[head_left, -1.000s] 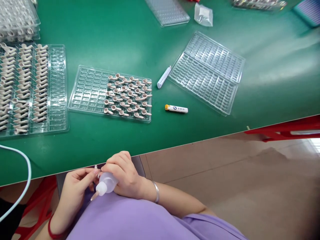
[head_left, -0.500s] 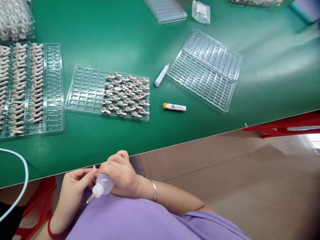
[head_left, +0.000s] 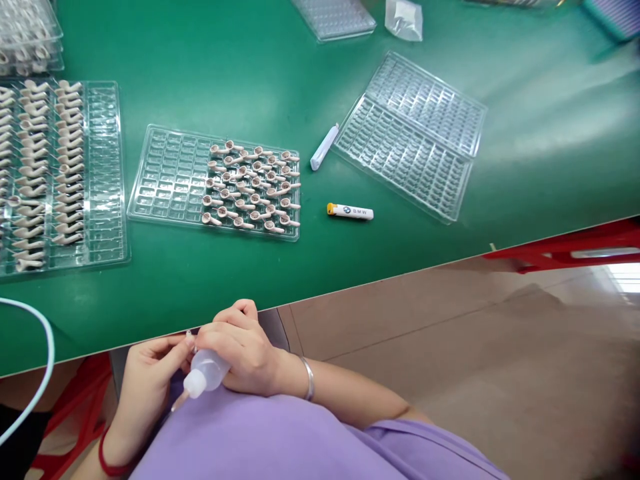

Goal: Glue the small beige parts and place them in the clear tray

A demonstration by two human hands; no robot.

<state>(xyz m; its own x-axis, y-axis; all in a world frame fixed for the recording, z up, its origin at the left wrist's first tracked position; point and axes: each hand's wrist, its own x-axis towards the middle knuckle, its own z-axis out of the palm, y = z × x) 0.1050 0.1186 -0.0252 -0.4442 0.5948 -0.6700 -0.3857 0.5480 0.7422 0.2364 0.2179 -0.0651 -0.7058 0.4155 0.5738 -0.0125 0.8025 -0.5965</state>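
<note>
My right hand [head_left: 245,350] is closed around a translucent squeeze bottle [head_left: 210,370] with a white cap and a thin brownish nozzle, tilted down toward my lap. Close beside it, my left hand [head_left: 153,373] pinches a small pale part [head_left: 189,335] between thumb and finger; most of that part is hidden. Both hands are at the table's front edge, almost touching. Behind them on the table lies a clear tray [head_left: 167,175] whose right half holds several small beige spoon-shaped pieces [head_left: 257,183].
A larger tray [head_left: 107,173] of beige pieces lies left, stacked trays [head_left: 30,40] behind it. On the green table [head_left: 240,80] are a white tube [head_left: 324,147], a BMW-marked lighter [head_left: 350,211], a clear tray [head_left: 415,137] and a plastic bag [head_left: 404,20]. A pale cable [head_left: 47,333] curves at left.
The view has shifted slightly. Both hands keep nearly the same pose, the right on the bottle and the left pinching the small part.
</note>
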